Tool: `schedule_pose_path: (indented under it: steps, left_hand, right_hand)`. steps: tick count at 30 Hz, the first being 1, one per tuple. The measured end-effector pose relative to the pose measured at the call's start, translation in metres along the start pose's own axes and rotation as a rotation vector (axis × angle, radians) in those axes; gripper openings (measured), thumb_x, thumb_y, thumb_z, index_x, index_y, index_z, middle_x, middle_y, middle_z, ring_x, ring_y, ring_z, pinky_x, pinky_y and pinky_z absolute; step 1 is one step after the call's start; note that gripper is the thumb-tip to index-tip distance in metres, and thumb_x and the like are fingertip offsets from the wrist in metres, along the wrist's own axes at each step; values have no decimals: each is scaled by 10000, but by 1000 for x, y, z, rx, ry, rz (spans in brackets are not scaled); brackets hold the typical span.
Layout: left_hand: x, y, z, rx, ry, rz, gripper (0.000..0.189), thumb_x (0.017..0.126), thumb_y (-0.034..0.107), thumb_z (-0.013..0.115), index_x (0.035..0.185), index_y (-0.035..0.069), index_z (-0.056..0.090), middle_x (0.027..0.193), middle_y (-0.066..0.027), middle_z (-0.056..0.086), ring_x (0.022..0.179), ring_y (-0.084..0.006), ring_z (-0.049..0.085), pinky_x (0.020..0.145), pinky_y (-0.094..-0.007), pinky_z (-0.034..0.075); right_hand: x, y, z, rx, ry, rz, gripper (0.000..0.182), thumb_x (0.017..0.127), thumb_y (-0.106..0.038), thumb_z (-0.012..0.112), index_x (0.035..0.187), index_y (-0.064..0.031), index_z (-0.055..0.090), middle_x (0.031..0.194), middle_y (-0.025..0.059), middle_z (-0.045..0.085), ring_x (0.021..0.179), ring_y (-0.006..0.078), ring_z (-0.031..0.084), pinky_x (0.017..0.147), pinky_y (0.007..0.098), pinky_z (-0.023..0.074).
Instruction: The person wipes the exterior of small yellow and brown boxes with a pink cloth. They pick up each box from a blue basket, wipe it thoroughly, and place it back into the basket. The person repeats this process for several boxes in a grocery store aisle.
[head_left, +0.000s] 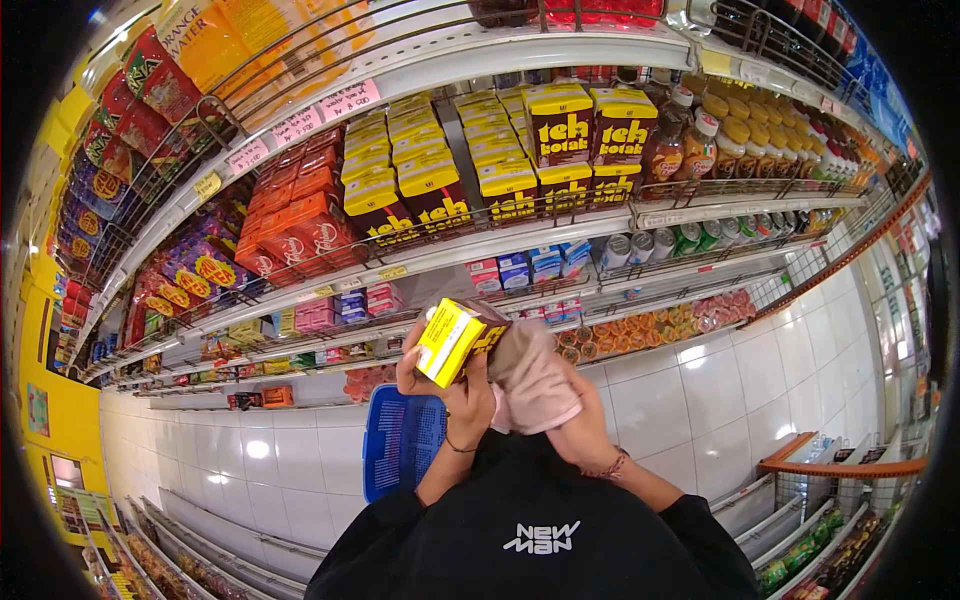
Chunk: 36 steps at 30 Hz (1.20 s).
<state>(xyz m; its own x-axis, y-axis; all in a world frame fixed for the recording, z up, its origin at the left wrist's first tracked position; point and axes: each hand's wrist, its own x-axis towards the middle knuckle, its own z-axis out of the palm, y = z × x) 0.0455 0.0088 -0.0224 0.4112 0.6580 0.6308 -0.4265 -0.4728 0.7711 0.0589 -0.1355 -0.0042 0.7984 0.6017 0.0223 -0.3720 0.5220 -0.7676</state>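
My left hand (469, 397) grips a yellow and brown drink carton (451, 341) in front of my chest, its yellow end tilted up toward me. A pale pink cloth (534, 382), partly blurred, lies against the far side of the carton. The cloth is in my right hand (589, 427), whose fingers are mostly hidden beneath it. Beyond both hands, rows of matching tea cartons (559, 139) stand on the wire-fronted shelf, a few stacked on top of others. A dark gap runs between two of the carton rows.
Red-orange cartons (300, 232) stand left of the tea cartons, bottles (699, 150) to their right. Cans (686, 238) and small cartons (515, 271) fill part of the shelf below. A blue plastic basket (373, 450) is beside my left forearm, over the tiled floor (675, 390). More shelving (840, 471) is behind me.
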Motion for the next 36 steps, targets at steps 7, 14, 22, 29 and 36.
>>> schedule_pose_path:
  steps: [7, 14, 22, 29, 36]
  left_hand:
    - [-22, 24, 6, -330, -65, -292, 665, 855, 173, 582, 1321, 45, 125, 1282, -147, 327, 1175, -214, 386, 998, -345, 309]
    - [-13, 23, -1, -705, 31, -739, 437, 946, 276, 369, 1323, 109, 225, 1230, -71, 413, 1109, -176, 446, 940, -333, 375]
    - [-18, 11, -8, -1106, -61, -1202, 504, 919, 495, 372, 1135, 53, 485, 937, -138, 562, 841, -252, 555, 763, -356, 475]
    - [-5, 53, 11, -1012, -45, -1392, 459, 889, 549, 393, 1141, 183, 509, 968, 2, 584, 828, -168, 580, 756, -334, 476]
    - [-16, 41, 3, -895, -87, -1253, 570, 895, 551, 369, 1227, 95, 453, 1161, -76, 553, 1082, -208, 527, 943, -369, 405]
  right_hand:
    - [49, -41, 20, -88, 13, -295, 497, 916, -171, 424, 1341, 53, 297, 1393, 152, 334, 1295, 253, 312, 1074, 355, 242]
    - [41, -29, -38, 342, 343, -147, 335, 951, -291, 378, 1179, -64, 471, 1169, 77, 530, 1083, 223, 509, 941, 374, 416]
    - [38, -22, -57, 485, 246, 56, 368, 946, -338, 393, 1140, -40, 487, 1117, 101, 552, 1038, 237, 538, 905, 364, 453]
    - [6, -11, -27, -143, 271, -98, 359, 909, -210, 440, 1189, 11, 484, 1206, 133, 510, 1130, 271, 493, 971, 364, 378]
    - [-1, -21, -3, -1172, -122, -596, 411, 731, -113, 545, 1110, 46, 536, 1255, 205, 428, 1225, 405, 339, 1016, 479, 250]
